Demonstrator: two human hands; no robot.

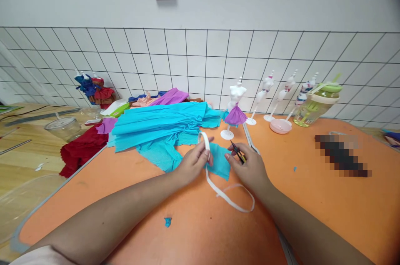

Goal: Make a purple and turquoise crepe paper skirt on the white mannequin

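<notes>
Craft workspace with miniature mannequins (236, 99)

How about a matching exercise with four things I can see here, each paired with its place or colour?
Things:
1. Tape
2. Tool
3. Bowl
4. Bottle

Places and colours:
A. Held in the right hand
B. Pale pink
C. Held in the left hand
D. Green-topped

Pairs: 1-C, 2-A, 3-B, 4-D.

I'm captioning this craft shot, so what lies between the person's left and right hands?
In the head view, a small turquoise crepe-paper piece lies between the left hand and the right hand.
</notes>
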